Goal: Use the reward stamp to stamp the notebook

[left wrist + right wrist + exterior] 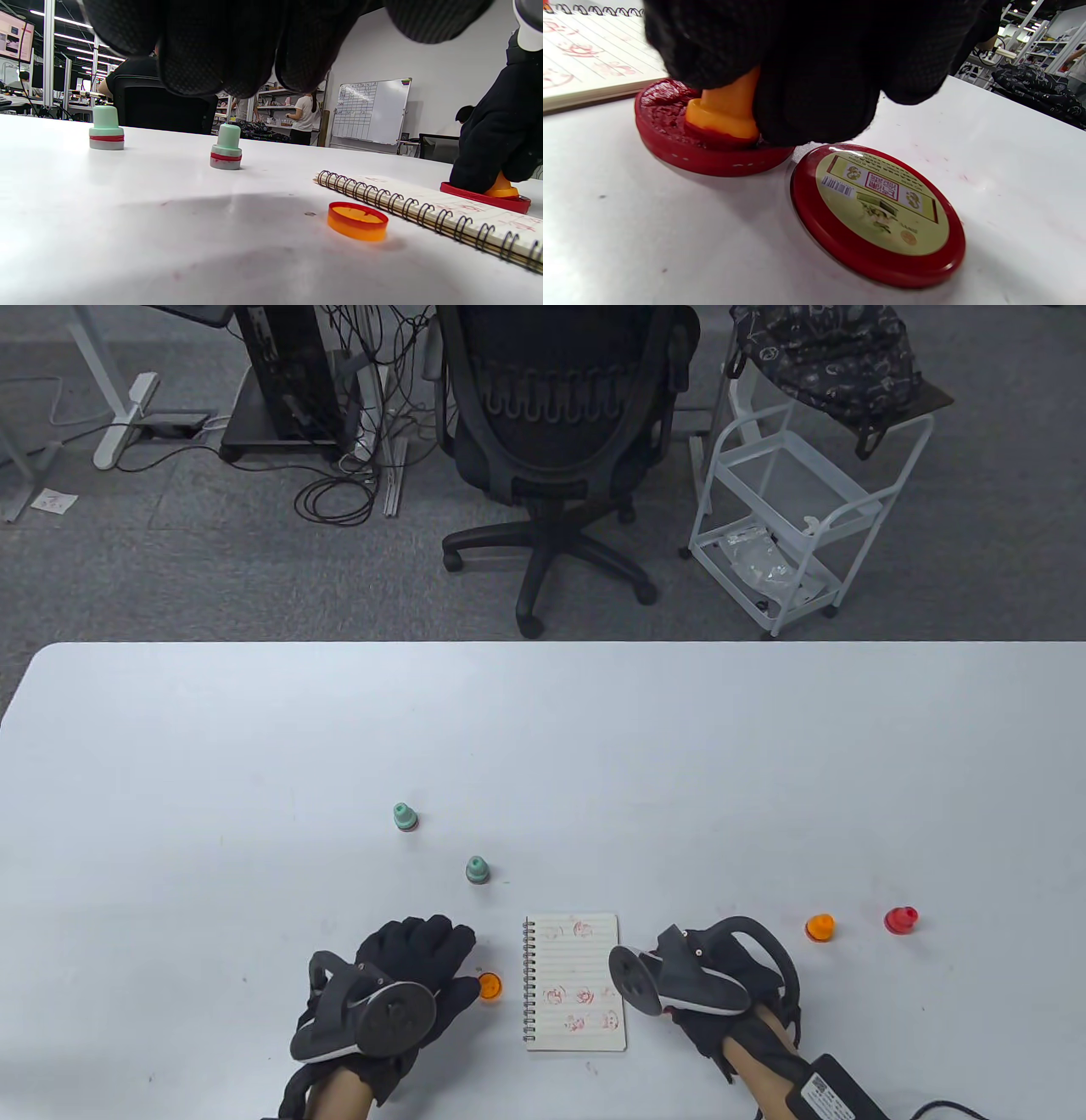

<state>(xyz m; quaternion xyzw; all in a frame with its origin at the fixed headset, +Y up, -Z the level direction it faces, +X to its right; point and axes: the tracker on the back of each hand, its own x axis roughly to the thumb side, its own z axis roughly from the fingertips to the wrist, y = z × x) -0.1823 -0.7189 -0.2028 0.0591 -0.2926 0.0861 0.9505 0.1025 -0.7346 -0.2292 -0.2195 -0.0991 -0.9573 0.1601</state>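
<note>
The right hand (814, 67) grips an orange plastic reward stamp (725, 110) by its stem and presses its face into a round red ink pad tin (670, 144), evidently to load ink before printing. The tin sits just beside the right edge of the spiral-bound lined notebook (577, 980), a short reach from the page. Its red lid with a yellow-green label (878, 212) lies flat next to it, label up. The stamp's small orange cap (357, 220) rests on the worktop (254, 746) left of the notebook's wire spine, near the left hand (399, 984), which holds nothing; its fingers hang loosely curled above the surface. The page already carries several red prints.

Two mint-green stamps (405, 817) (478, 869) stand upright further back on the left; an orange stamp (820, 928) and a red stamp (900, 920) stand to the right. The worktop is white and smooth with faint red smudges. Beyond it are grey carpet, a black office chair (551, 432) and a white wire trolley (797, 509)
</note>
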